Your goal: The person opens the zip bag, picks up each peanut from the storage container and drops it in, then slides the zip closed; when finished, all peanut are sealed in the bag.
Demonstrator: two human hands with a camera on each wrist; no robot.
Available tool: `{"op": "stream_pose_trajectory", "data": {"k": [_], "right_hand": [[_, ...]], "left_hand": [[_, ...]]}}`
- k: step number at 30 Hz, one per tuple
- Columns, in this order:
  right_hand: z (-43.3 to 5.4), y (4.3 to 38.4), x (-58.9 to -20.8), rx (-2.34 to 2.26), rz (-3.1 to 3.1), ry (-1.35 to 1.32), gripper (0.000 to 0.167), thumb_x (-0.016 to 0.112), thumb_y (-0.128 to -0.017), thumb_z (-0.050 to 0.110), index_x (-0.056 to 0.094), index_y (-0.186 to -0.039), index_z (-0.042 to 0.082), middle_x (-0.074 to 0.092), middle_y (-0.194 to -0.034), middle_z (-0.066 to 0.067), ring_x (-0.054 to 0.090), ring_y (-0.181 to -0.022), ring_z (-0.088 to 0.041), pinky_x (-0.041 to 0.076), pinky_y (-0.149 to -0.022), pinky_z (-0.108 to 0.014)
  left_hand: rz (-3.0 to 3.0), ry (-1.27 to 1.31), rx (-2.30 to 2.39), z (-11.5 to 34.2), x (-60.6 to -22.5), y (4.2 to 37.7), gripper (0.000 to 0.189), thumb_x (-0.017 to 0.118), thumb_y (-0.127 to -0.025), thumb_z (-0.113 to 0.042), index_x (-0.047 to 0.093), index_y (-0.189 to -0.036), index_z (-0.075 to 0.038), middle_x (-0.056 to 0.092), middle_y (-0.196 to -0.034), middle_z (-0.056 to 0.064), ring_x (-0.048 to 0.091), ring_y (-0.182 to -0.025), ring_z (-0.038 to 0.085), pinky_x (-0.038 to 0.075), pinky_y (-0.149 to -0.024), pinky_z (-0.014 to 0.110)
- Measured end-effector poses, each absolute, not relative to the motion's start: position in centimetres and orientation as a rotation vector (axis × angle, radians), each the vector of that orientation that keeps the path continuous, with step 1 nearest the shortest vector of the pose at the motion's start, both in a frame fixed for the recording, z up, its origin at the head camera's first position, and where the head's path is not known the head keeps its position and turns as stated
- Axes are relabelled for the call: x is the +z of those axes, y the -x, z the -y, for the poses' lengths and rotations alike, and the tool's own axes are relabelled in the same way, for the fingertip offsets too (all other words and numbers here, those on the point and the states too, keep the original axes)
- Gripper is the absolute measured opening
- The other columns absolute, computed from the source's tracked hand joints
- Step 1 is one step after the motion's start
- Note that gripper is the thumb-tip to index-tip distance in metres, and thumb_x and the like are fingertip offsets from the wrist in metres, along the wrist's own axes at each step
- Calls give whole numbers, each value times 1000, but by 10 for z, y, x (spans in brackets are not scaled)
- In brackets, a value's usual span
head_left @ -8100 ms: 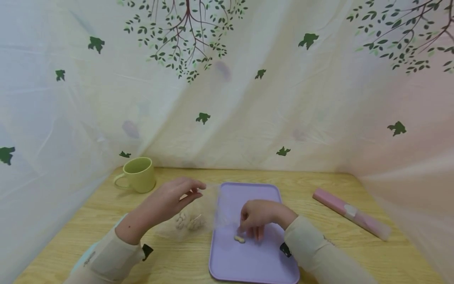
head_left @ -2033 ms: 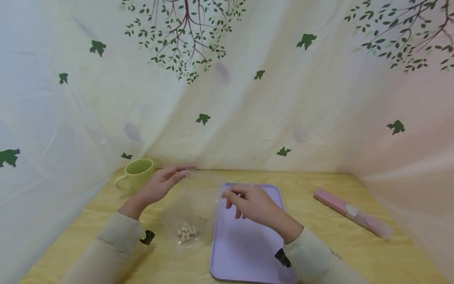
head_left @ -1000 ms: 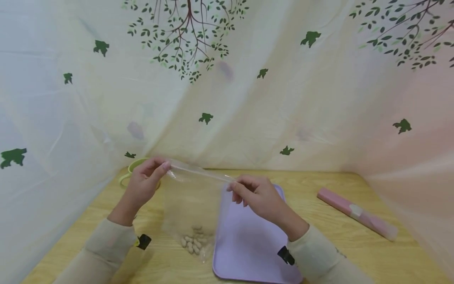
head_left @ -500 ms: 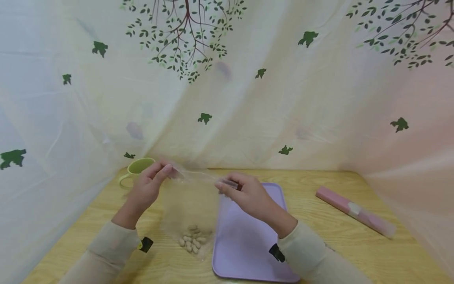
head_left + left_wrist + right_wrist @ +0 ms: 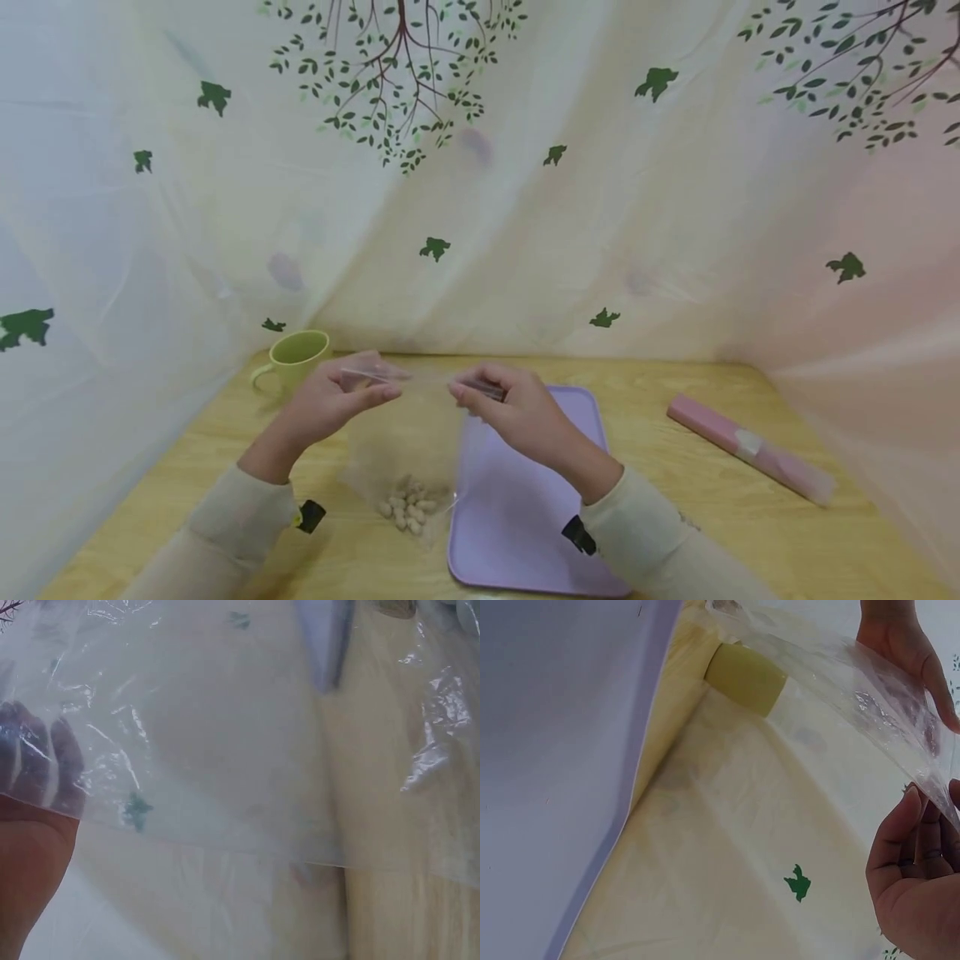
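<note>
A clear plastic bag (image 5: 405, 429) hangs upright between both hands, with several peanuts (image 5: 407, 505) in their shells gathered at its bottom. My right hand (image 5: 525, 412) pinches the bag's upper right edge between thumb and fingers. At the upper left, my left hand (image 5: 318, 412) has its fingers behind the clear film, which overlaps them. Its thumb stretches rightward; in the right wrist view the thumb of that left hand (image 5: 900, 645) stands apart from the fingers. The film of the bag (image 5: 225, 742) spans much of the left wrist view, fingers showing through it.
A light purple tray (image 5: 525, 525) lies on the wooden table (image 5: 660, 492), right beside the bag's bottom. Behind the left hand stands a green mug (image 5: 300, 354). A pink wrapped roll (image 5: 750, 450) lies at the right. A leaf-printed curtain (image 5: 510, 250) closes off the back.
Earlier a peanut lay on the tray under my right hand; now the tray is bare and the bag is raised. Just now my left hand has shifted right, its thumb parting from the fingers.
</note>
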State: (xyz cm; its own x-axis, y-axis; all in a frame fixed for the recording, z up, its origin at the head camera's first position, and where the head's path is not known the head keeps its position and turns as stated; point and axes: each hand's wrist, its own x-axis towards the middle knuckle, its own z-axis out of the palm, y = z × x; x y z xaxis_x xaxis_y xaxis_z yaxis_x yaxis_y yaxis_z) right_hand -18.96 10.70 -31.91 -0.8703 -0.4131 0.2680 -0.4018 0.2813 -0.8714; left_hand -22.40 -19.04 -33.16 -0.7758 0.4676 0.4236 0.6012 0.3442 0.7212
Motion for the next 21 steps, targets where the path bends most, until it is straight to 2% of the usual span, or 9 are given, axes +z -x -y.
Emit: {"op": "stream_pose_trajectory", "data": {"k": [5,10,13,18,21], "right_hand": [[-106,189,-320,-1686,-2512,793,27,67,-107,39,75,-124,19,80,-117,0,76,-106,-13,66,-90,-30],[-107,190,-322,-1691,-2505,828,33,66,-108,37,74,-128,12,79,-121,-5,77,-111,-21,66,-91,-29],[-106,190,-323,-1699,-2498,836,30,67,-108,36,74,-127,14,79,-120,-5,76,-111,-24,66,-91,-28],[-105,188,-322,-1717,-2493,850,28,67,-107,36,75,-125,15,79,-116,-7,76,-105,-20,65,-89,-26],[-105,186,-323,-1724,-2488,855,26,67,-108,35,75,-123,16,79,-115,-7,76,-105,-20,66,-90,-31]], "left_hand": [[2370,1110,-1411,186,-328,221,25,72,-103,-11,79,-126,-14,71,-106,-5,65,-93,11,59,-81,27],[2303,1171,-1390,179,-324,217,23,73,-102,-8,81,-123,-11,71,-101,-2,60,-85,10,56,-72,26],[2268,1192,-1381,176,-322,216,21,73,-100,-5,82,-120,-9,73,-97,1,58,-80,10,53,-67,27],[2248,1179,-1370,173,-320,213,20,73,-99,-2,82,-116,-7,74,-94,-5,57,-76,8,52,-64,25],[2273,1154,-1360,172,-320,211,19,73,-100,-3,81,-117,-6,76,-95,-10,58,-76,7,54,-67,24]]}}
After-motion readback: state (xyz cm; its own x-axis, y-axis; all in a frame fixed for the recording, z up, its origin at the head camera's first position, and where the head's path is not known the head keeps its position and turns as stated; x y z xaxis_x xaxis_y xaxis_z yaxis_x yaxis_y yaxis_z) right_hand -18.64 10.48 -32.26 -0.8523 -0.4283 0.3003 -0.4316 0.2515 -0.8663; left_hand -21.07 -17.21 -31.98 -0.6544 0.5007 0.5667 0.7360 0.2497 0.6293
